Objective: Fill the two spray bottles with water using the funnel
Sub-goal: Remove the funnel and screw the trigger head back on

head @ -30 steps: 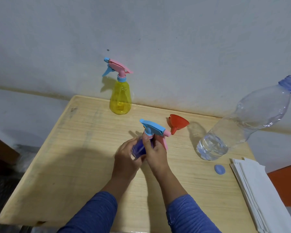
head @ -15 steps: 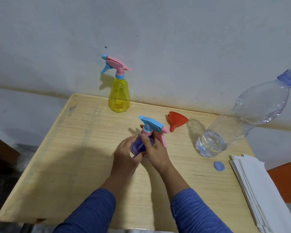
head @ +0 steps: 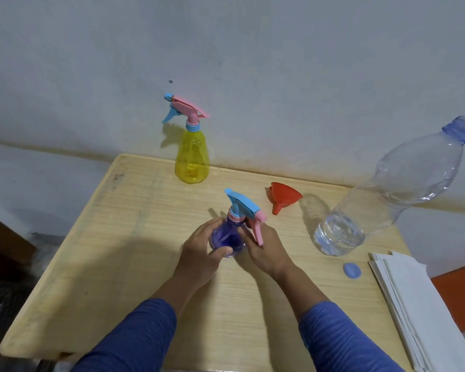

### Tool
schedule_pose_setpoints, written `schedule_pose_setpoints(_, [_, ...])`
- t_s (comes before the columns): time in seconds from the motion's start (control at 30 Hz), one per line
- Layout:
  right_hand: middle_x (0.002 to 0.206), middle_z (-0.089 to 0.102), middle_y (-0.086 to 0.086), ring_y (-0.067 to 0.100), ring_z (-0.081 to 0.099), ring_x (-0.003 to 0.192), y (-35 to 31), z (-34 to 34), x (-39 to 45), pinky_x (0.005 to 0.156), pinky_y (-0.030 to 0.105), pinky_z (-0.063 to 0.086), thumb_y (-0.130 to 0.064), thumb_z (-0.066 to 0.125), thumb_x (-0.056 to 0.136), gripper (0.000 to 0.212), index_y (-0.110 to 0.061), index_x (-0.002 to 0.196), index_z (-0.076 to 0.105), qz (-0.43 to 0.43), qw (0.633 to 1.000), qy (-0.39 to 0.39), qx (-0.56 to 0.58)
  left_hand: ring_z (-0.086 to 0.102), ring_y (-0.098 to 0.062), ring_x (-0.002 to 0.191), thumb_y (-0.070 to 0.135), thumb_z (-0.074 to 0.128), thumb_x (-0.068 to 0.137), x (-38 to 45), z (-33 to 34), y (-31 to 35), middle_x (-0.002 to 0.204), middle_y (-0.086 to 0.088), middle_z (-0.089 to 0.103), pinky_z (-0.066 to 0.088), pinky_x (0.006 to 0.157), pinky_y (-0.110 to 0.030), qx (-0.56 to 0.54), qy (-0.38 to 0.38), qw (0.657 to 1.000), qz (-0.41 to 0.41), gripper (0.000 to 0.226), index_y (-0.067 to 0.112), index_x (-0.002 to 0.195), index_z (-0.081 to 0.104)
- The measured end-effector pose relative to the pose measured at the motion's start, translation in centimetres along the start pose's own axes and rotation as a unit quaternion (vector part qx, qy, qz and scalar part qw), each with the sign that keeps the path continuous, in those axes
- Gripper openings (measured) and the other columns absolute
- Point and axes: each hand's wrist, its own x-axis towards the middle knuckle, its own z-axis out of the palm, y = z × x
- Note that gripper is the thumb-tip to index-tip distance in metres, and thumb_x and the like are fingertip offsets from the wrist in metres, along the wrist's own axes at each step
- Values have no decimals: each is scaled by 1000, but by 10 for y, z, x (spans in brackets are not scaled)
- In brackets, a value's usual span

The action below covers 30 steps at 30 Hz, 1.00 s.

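A purple spray bottle (head: 227, 234) with a blue and pink trigger head stands upright mid-table, head screwed on. My left hand (head: 202, 251) wraps its body from the left. My right hand (head: 265, 251) rests against its right side under the pink trigger; its grip is partly hidden. A yellow spray bottle (head: 191, 159) with a pink and blue head stands at the back by the wall. A red funnel (head: 283, 196) lies on its side right of the purple bottle. A large clear water bottle (head: 387, 200), uncapped, holds a little water at the right.
The wooden table (head: 118, 251) stands against a pale wall. A blue bottle cap (head: 351, 270) lies in front of the water bottle. A stack of white paper napkins (head: 414, 304) sits at the table's right front corner.
My hands have shifted lower on the purple bottle; the right fingers left the collar and now sit beside the body. The bottle stays in place.
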Motion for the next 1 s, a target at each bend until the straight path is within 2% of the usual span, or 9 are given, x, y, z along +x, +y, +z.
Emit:
schedule_pose_setpoints(0.1, [83,60,-37,-12,58,81,-1,-15,3,74,7,42,-6,54,83,33,-36,95,52,-35,999,-6,1,43,10,112,31,59,69,3,-9,2,124,30,44,34,95,-12,-7,-72,997,-5,64,42,129,43])
schedule_pose_setpoints(0.2, [106,64,-19,2,61,105,3,-25,16,94,22,47,-7,59,81,31,-18,109,56,-65,997,-45,-4,38,6,123,33,55,72,7,-17,0,136,25,39,29,98,-12,12,-124,992,-2,66,41,136,38])
schedule_pose_setpoints(0.33, [108,66,3,15,63,106,-3,-31,23,101,34,48,-13,69,76,41,-15,114,55,-55,994,-91,18,39,-4,129,43,51,73,4,-20,4,144,14,40,29,98,-13,50,-133,990,-10,70,32,140,39])
schedule_pose_setpoints(0.43, [107,64,6,20,63,99,-15,-34,26,92,35,52,-17,73,71,47,-17,114,56,-45,996,-79,9,42,-8,127,50,50,78,1,-24,11,140,15,42,31,97,-17,73,-94,992,-36,69,28,142,37])
schedule_pose_setpoints(0.53, [86,63,4,13,59,74,-34,-45,31,72,26,50,-7,72,70,33,-7,101,60,6,998,-51,32,25,-13,140,30,53,91,6,-35,11,152,5,27,19,112,-24,168,-78,980,-74,64,22,147,25])
schedule_pose_setpoints(0.67, [61,50,1,9,45,51,-51,-55,29,50,19,40,4,66,70,22,-15,76,55,60,993,-38,90,4,-18,145,40,44,95,1,-53,11,158,-1,5,13,117,-34,289,-101,935,-178,68,19,150,10])
schedule_pose_setpoints(0.8, [57,47,-2,10,43,50,-58,-53,27,44,15,38,1,67,76,21,-13,73,52,115,980,-73,143,-7,-25,145,51,42,92,-23,-58,11,158,-2,-7,13,115,-48,342,-60,893,-286,77,22,149,0])
schedule_pose_setpoints(0.87, [52,50,-11,4,45,48,-58,-47,24,47,12,38,-8,69,81,9,-9,85,61,118,971,-119,168,-13,-28,144,54,39,91,-41,-52,5,157,-6,-14,9,114,-52,332,-23,883,-330,81,20,148,-7])
schedule_pose_setpoints(1.0, [47,51,-19,-1,44,44,-49,-35,17,56,16,34,-27,60,91,26,-22,116,61,119,945,-214,218,-15,-32,143,59,29,91,-78,-17,-14,156,-12,-15,3,114,-54,310,103,873,-361,81,17,148,-10])
